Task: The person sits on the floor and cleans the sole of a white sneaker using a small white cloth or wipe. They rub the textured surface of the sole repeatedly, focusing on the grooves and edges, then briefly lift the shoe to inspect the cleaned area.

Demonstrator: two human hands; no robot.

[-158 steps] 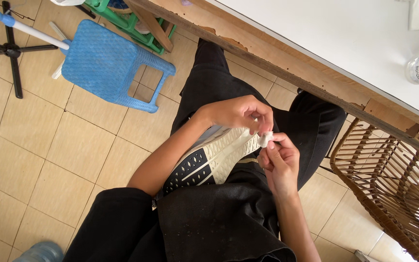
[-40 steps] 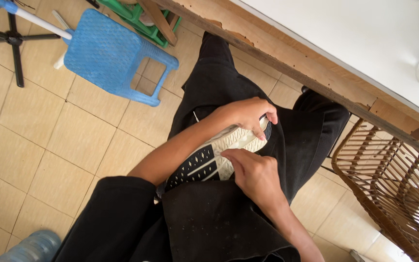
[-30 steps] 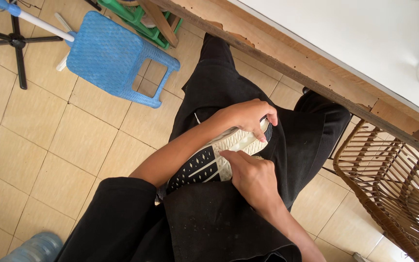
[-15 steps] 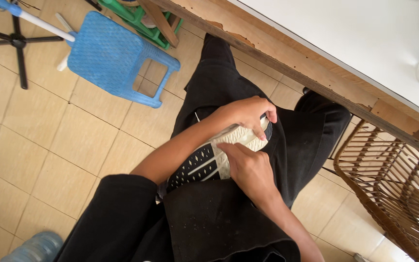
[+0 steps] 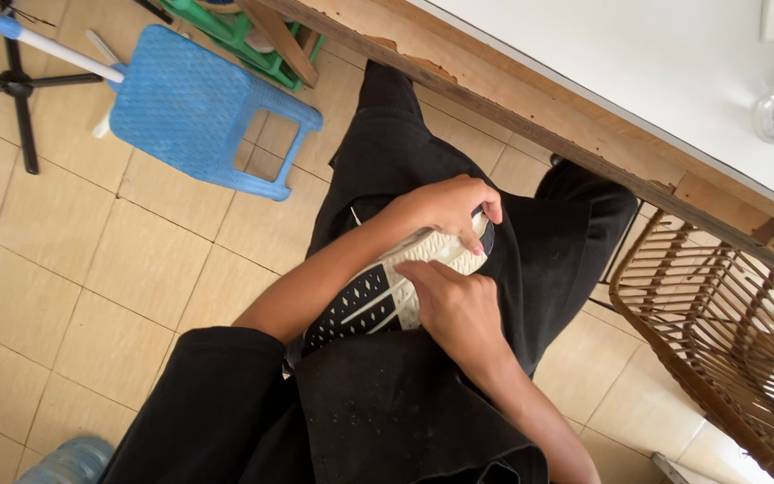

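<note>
A sneaker (image 5: 378, 296) lies sole up across my lap, its sole white at the toe and black with white lines at the heel. My left hand (image 5: 445, 206) grips the toe end, fingers curled over its far edge. My right hand (image 5: 454, 305) presses flat on the middle of the sole, fingers pointing left. I sit in black trousers (image 5: 423, 152) and a black top.
A blue plastic stool (image 5: 194, 112) lies tipped on the tiled floor at upper left beside a black stand (image 5: 15, 85). A white table with a worn wooden edge (image 5: 530, 116) runs along the top. A wicker basket (image 5: 727, 323) stands at right.
Five seconds ago both hands pinched something white at the sneaker's toe. Since then my right hand came down onto the sole and has slid slightly leftward; my left hand keeps its grip on the toe.
</note>
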